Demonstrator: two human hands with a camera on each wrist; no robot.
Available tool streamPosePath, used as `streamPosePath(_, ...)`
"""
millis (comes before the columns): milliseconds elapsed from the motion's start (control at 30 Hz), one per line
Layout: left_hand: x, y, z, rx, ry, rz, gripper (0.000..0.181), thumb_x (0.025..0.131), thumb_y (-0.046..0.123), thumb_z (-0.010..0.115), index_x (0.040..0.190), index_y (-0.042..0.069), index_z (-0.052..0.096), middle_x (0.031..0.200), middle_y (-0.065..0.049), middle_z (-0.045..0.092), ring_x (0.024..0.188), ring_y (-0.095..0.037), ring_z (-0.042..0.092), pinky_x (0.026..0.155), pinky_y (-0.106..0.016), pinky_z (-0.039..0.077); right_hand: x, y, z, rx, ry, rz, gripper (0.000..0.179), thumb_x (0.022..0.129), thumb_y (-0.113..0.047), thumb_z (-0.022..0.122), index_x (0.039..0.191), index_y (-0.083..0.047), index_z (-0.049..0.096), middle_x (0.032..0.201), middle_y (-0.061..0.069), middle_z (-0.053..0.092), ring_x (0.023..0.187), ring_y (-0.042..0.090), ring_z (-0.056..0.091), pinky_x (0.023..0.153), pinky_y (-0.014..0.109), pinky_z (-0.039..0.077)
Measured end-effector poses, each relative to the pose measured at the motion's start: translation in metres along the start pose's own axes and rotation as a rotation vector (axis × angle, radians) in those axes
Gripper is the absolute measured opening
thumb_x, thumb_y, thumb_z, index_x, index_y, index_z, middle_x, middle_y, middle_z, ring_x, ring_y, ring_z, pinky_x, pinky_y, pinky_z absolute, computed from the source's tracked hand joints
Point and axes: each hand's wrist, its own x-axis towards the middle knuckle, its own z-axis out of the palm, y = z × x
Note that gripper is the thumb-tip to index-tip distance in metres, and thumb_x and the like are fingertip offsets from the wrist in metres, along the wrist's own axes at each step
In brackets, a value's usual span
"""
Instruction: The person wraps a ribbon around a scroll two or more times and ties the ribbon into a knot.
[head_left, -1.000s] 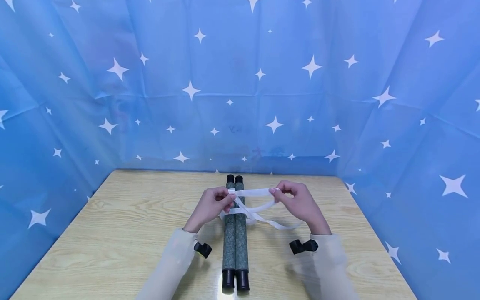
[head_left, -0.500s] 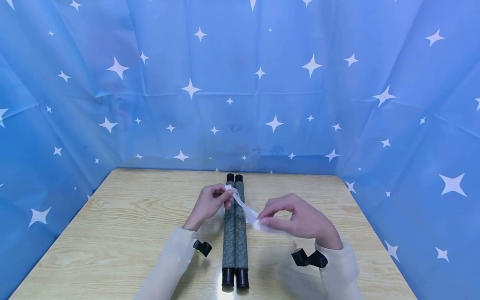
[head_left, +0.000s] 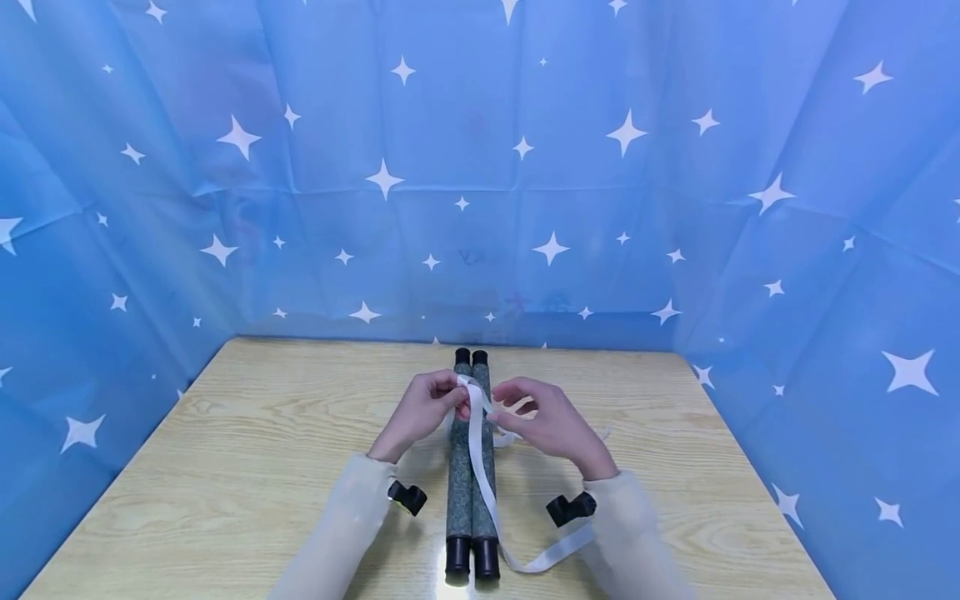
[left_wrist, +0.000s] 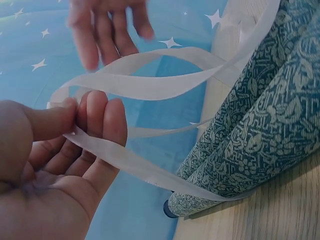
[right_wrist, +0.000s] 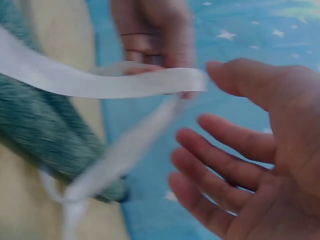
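A scroll [head_left: 459, 492] with two side-by-side rolls in green patterned cloth and black end knobs lies lengthwise on the table. My left hand [head_left: 420, 414], over its far half, pinches a white ribbon [left_wrist: 145, 86] between thumb and fingers. One length of the ribbon drapes from that pinch down over the rolls and out to the right. Another loops round the scroll, as the left wrist view shows. Just right of the rolls is my right hand [head_left: 546, 418], its fingers apart and loosely bent, the thumb close to the ribbon in the right wrist view.
Beneath everything is a light wood-grain table [head_left: 285, 467]. A blue curtain with white stars [head_left: 480, 233] hangs behind the table and along both sides. Each wrist wears a small black camera [head_left: 407, 498].
My right hand let go of the ribbon and came in toward the scroll. The ribbon's loose length now falls toward the near side over the rolls. My left hand has kept its pinch.
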Motion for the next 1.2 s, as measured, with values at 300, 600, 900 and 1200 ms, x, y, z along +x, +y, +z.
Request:
streamPosePath(300,-0.001,0.002,0.0,0.086,-0.073,0.011,0.012,0.102,0.01,0.062,0.098,0.006,0.073,0.085,-0.006,0.072,0.076,-0.015,0.068,0.079,-0.044,0.058,0.011,0.017,0.035,0.092,-0.027,0.055,0.023,0.095,-0.049,0.072,0.097,-0.026,0.073,0.076,-0.007,0.062,0.066,0.01,0.052,0.062,0.024,0.045)
streamPosePath(600,-0.002,0.004,-0.001,-0.041,-0.13,0.005,0.02,0.102,0.007,0.061,0.117,0.005,0.075,0.085,-0.006,0.073,0.077,-0.021,0.067,0.073,-0.044,0.06,0.011,0.022,0.036,0.204,-0.079,0.035,0.019,0.106,-0.027,0.059,0.111,-0.015,0.073,0.056,0.0,0.055,0.046,0.011,0.042,0.046,0.022,0.031)
streamPosePath(900,-0.006,0.002,-0.005,-0.134,-0.149,-0.045,0.023,0.102,0.01,0.06,0.118,0.001,0.072,0.093,-0.002,0.073,0.084,-0.018,0.068,0.075,-0.031,0.058,0.011,0.026,0.028,0.377,-0.181,0.069,0.028,0.11,-0.023,0.049,0.123,-0.005,0.067,0.103,0.024,0.075,0.088,0.038,0.072,0.084,0.06,0.058)
streamPosePath(1200,-0.005,0.0,-0.011,-0.137,-0.147,-0.081,0.021,0.102,0.017,0.062,0.111,0.0,0.07,0.101,-0.01,0.073,0.098,-0.042,0.069,0.088,-0.044,0.06,0.01,0.031,0.016,0.241,-0.118,-0.01,0.029,0.11,-0.016,0.045,0.121,0.001,0.067,0.109,0.019,0.076,0.098,0.036,0.074,0.077,0.032,0.057)
